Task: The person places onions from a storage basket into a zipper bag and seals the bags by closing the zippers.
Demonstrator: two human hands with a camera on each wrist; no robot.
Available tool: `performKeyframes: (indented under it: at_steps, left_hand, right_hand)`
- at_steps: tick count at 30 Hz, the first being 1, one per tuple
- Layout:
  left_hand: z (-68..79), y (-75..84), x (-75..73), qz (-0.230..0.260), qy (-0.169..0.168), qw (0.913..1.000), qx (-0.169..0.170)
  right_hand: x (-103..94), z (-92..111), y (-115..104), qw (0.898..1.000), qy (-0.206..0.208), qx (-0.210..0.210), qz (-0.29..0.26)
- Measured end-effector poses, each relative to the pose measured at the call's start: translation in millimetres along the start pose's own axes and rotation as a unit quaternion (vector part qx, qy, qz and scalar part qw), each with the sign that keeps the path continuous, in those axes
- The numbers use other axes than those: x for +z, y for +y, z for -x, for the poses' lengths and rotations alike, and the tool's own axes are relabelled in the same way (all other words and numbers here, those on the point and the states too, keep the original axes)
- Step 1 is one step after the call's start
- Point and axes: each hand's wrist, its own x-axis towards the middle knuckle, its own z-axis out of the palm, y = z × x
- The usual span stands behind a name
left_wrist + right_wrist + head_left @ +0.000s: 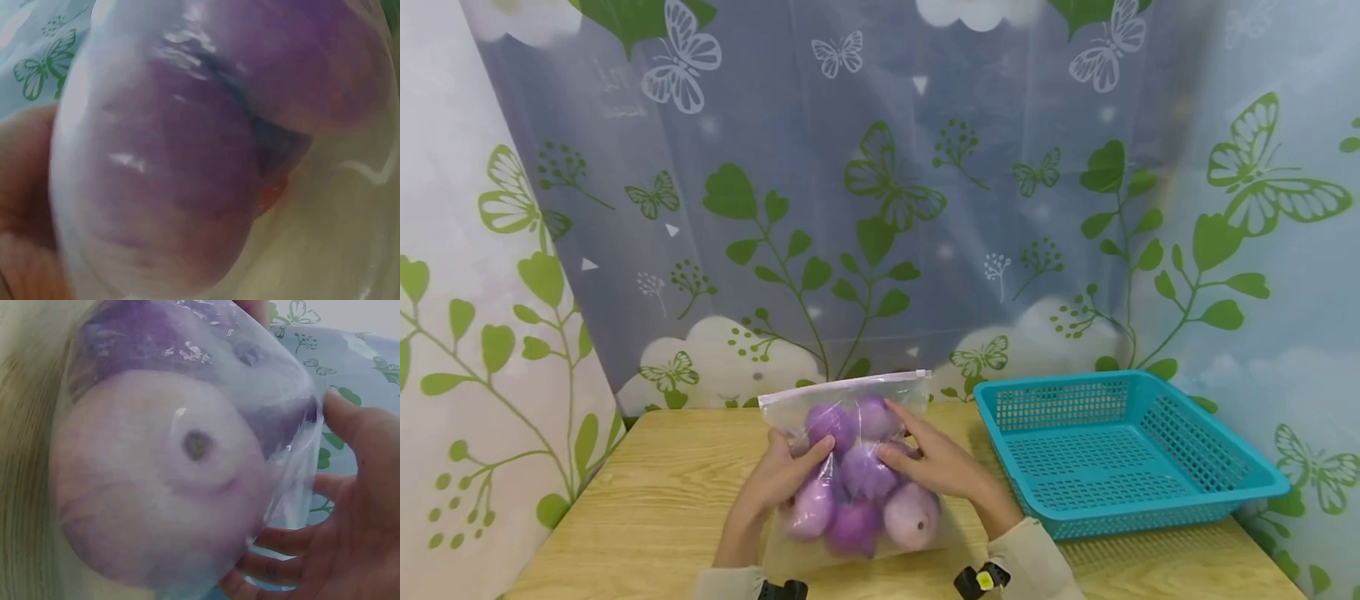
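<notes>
A clear zip bag (910, 392) with a white slider strip along its top stands tilted over the table, filled with several purple onions (853, 527). My left hand (778, 471) grips its left side, thumb on the front, the other fingers hidden behind. On the opposite side my right hand (943, 462) holds it, thumb pressing the front near the middle onions. The left wrist view shows an onion (162, 169) close up through the plastic. In the right wrist view, a pale onion (156, 481) with a brown spot fills the bag's corner, and fingers (281, 565) curl behind the plastic.
A turquoise plastic basket (1045, 515) with perforated walls stands on the right of the wooden table (647, 492), with nothing in it. Patterned curtains (820, 250) with butterflies and leaves hang behind the table and at both sides.
</notes>
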Motion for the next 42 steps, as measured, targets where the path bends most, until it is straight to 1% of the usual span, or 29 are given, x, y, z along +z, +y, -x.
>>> performKeyframes:
  at_steps: [2,4,7,10,12,14,15,17,20,22,23,25,27,29,31,32,37,42]
  left_hand:
    - [0.6,0.0,2.8,-0.015,0.004,0.9999,-0.002]
    - [0.6,-0.5,5.0,-0.022,-0.001,0.9998,-0.003]
    - [1.2,-2.4,7.2,-0.017,-0.013,0.9997,-0.015]
    - [-0.3,-5.6,8.0,0.005,-0.030,0.9991,-0.029]
    - [-0.6,-7.1,7.2,0.007,-0.036,0.9987,-0.036]
    - [-0.8,-7.3,5.1,-0.005,-0.036,0.9985,-0.042]
    - [-0.1,-6.7,3.3,-0.020,-0.031,0.9984,-0.042]
    - [1.8,-4.3,-1.0,-0.040,-0.021,0.9974,-0.055]
    - [4.2,1.0,-8.6,-0.077,-0.004,0.9953,-0.060]
    - [5.5,4.5,-12.5,-0.096,0.000,0.9943,-0.047]
    - [6.1,6.3,-13.8,-0.111,0.002,0.9931,-0.036]
    - [7.0,9.5,-13.6,-0.129,-0.002,0.9916,-0.006]
    - [7.4,12.0,-10.8,-0.139,-0.018,0.9897,0.030]
    - [8.4,13.8,-6.2,-0.142,-0.041,0.9876,0.055]
    - [9.5,14.5,-1.6,-0.137,-0.065,0.9861,0.068]
    - [10.4,14.8,0.2,-0.136,-0.077,0.9853,0.069]
    - [14.0,15.4,3.4,-0.134,-0.105,0.9836,0.059]
    - [16.5,15.3,2.6,-0.130,-0.142,0.9797,0.057]
  right_hand:
    - [-1.1,2.2,-2.0,1.000,-0.012,0.014,0.012]
    - [-2.4,4.3,-3.5,0.999,-0.025,0.029,0.020]
    - [-4.6,6.9,-4.6,0.997,-0.037,0.053,0.029]
    - [-6.4,8.4,-3.5,0.996,-0.046,0.069,0.036]
    - [-7.0,9.1,-2.2,0.995,-0.049,0.075,0.044]
    - [-6.9,9.6,-0.9,0.995,-0.050,0.075,0.048]
    - [-6.6,9.8,-0.3,0.995,-0.049,0.074,0.049]
    - [-5.2,9.5,0.3,0.996,-0.037,0.064,0.050]
    - [-2.3,8.7,-1.4,0.997,0.003,0.037,0.068]
    - [-0.1,7.7,-3.6,0.997,0.024,0.004,0.075]
    - [1.0,7.5,-5.0,0.996,0.027,-0.012,0.081]
    - [3.2,7.0,-7.6,0.994,0.020,-0.052,0.099]
    - [5.0,7.0,-9.7,0.990,0.005,-0.086,0.115]
    - [6.4,7.5,-11.4,0.986,-0.003,-0.103,0.134]
    - [6.9,8.4,-13.0,0.983,-0.003,-0.106,0.148]
    - [6.9,9.0,-13.7,0.983,-0.002,-0.104,0.150]
    - [4.4,11.3,-19.2,0.985,-0.008,-0.083,0.154]
    - [2.7,12.3,-25.2,0.984,-0.028,-0.068,0.159]
